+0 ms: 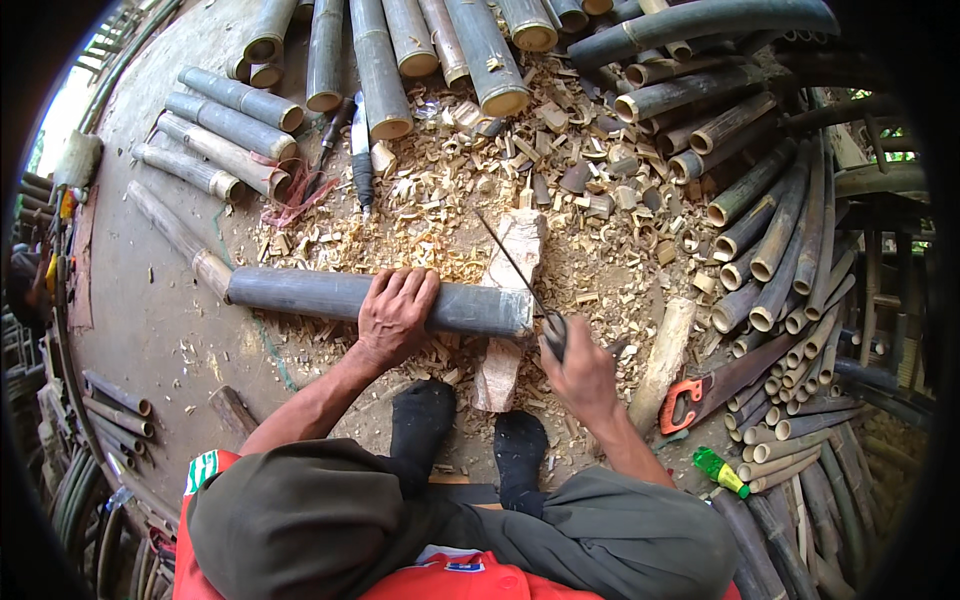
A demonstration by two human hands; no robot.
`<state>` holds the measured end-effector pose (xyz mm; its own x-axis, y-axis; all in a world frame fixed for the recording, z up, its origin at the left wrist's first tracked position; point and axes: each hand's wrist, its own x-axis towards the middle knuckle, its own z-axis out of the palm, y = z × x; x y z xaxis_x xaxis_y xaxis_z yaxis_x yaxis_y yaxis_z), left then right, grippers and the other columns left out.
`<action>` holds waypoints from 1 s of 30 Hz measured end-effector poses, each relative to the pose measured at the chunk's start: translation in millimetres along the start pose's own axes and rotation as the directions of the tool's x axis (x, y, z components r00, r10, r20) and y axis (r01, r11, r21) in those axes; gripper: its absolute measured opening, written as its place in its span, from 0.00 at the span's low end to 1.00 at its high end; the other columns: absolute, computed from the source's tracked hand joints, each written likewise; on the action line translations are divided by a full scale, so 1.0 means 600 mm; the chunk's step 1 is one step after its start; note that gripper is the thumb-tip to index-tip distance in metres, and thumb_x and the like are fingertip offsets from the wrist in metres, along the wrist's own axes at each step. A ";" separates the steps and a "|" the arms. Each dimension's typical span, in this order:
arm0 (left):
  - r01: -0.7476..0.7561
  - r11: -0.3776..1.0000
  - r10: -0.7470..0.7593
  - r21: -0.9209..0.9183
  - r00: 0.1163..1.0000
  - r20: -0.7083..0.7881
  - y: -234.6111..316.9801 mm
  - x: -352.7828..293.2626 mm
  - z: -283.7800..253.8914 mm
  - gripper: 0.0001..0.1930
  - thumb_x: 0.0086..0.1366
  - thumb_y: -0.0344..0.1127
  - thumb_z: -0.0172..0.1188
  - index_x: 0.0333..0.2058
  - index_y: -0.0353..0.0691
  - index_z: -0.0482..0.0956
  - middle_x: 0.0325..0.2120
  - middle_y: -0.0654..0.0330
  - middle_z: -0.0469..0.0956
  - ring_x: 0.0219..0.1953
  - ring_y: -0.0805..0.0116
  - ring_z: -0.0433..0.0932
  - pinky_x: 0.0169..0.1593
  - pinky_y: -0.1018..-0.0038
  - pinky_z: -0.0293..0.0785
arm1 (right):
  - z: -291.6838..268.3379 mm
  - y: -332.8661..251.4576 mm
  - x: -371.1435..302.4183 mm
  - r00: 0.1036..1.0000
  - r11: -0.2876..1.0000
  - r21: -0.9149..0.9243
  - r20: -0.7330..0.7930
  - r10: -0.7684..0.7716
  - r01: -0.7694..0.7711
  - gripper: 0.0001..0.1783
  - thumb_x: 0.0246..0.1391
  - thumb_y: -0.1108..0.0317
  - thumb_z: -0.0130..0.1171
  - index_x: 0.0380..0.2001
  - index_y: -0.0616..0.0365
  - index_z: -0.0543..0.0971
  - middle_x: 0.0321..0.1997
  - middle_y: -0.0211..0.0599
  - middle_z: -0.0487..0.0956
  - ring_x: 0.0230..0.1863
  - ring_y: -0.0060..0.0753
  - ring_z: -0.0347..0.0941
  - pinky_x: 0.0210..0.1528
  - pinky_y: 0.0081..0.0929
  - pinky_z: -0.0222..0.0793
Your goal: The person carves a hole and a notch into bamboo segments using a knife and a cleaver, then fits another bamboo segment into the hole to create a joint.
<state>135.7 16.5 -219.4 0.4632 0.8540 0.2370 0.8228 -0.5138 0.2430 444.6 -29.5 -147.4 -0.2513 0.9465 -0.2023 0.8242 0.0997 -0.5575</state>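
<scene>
A thick dark bamboo tube (290,290) lies crosswise before me, its right part over a pale, rough wood block (517,247). My left hand (397,315) is closed over the tube near its middle, fingers wrapped across the top. My right hand (582,375) grips the dark handle of a saw (510,258), by its looks. Its long, thin blade shows edge-on and slants up and left across the tube's right end. Whether its teeth touch the bamboo I cannot tell. A thinner bamboo pole (180,240) meets the tube's left end.
Wood chips (440,230) cover the ground around the block. Cut bamboo tubes (375,70) lie beyond, with more stacked at right (780,230). An orange-handled saw (720,385), a short log (664,355) and a green bottle (721,470) lie right. A blade-like tool (361,150) lies ahead.
</scene>
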 end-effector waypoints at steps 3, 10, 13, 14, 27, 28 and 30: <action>-0.007 0.999 0.004 0.035 0.997 0.076 0.001 0.004 -0.003 0.38 0.46 0.38 0.74 0.59 0.37 0.74 0.52 0.51 0.79 0.59 0.52 0.77 0.65 0.54 0.69 | 0.005 0.026 0.010 0.993 0.996 -0.006 0.074 0.092 -0.091 0.19 0.64 0.73 0.64 0.46 0.63 0.63 0.28 0.62 0.81 0.26 0.58 0.84 0.25 0.50 0.81; 0.072 0.997 -0.037 -0.023 0.730 0.682 -0.071 0.067 -0.076 0.48 0.33 0.51 0.84 0.55 0.41 0.75 0.48 0.54 0.78 0.56 0.53 0.76 0.66 0.54 0.66 | -0.063 -0.071 -0.021 0.994 0.984 0.175 -0.108 -0.005 0.024 0.18 0.67 0.70 0.65 0.52 0.65 0.70 0.34 0.48 0.84 0.32 0.45 0.87 0.31 0.39 0.82; 0.079 0.994 -0.021 -0.071 0.798 0.602 -0.072 0.058 -0.068 0.41 0.34 0.47 0.83 0.49 0.41 0.77 0.45 0.55 0.78 0.54 0.54 0.77 0.65 0.54 0.66 | -0.077 -0.096 -0.014 0.921 0.961 0.104 -0.328 -0.209 0.255 0.18 0.66 0.70 0.66 0.51 0.66 0.70 0.35 0.50 0.84 0.33 0.45 0.88 0.32 0.38 0.82; 0.098 0.992 -0.033 -0.081 0.814 0.580 -0.070 0.055 -0.067 0.40 0.34 0.46 0.83 0.49 0.42 0.77 0.45 0.55 0.78 0.54 0.54 0.77 0.65 0.54 0.66 | -0.067 -0.082 -0.017 0.903 0.946 0.120 -0.355 -0.241 0.300 0.18 0.65 0.68 0.67 0.49 0.66 0.71 0.34 0.55 0.83 0.30 0.48 0.86 0.26 0.44 0.80; 0.146 0.984 -0.065 -0.098 0.822 0.566 -0.068 0.048 -0.063 0.34 0.37 0.41 0.81 0.45 0.42 0.77 0.41 0.55 0.82 0.49 0.52 0.81 0.60 0.55 0.71 | -0.003 -0.032 -0.016 0.966 0.986 0.039 -0.211 -0.151 0.163 0.14 0.70 0.67 0.61 0.46 0.64 0.69 0.29 0.49 0.81 0.23 0.42 0.81 0.19 0.38 0.78; 0.143 0.984 -0.060 -0.105 0.828 0.558 -0.066 0.049 -0.063 0.33 0.38 0.41 0.80 0.45 0.42 0.77 0.40 0.55 0.82 0.49 0.52 0.81 0.60 0.55 0.71 | 0.015 -0.017 -0.016 0.960 0.985 0.022 -0.226 -0.164 0.174 0.14 0.70 0.66 0.61 0.45 0.64 0.69 0.30 0.48 0.81 0.22 0.40 0.80 0.18 0.35 0.77; 0.146 0.981 -0.053 -0.124 0.828 0.558 -0.055 0.057 -0.062 0.33 0.38 0.40 0.80 0.45 0.42 0.77 0.40 0.55 0.82 0.49 0.51 0.82 0.59 0.55 0.71 | 0.036 0.021 -0.008 0.996 0.989 -0.126 0.040 0.077 -0.071 0.13 0.69 0.69 0.61 0.44 0.66 0.69 0.31 0.51 0.82 0.23 0.40 0.80 0.16 0.32 0.77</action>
<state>112.1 59.3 -184.2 0.5239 0.7805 -0.3411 0.8344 -0.3897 0.3898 445.5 -39.3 -170.8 -0.2075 0.9384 -0.2763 0.8973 0.0701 -0.4357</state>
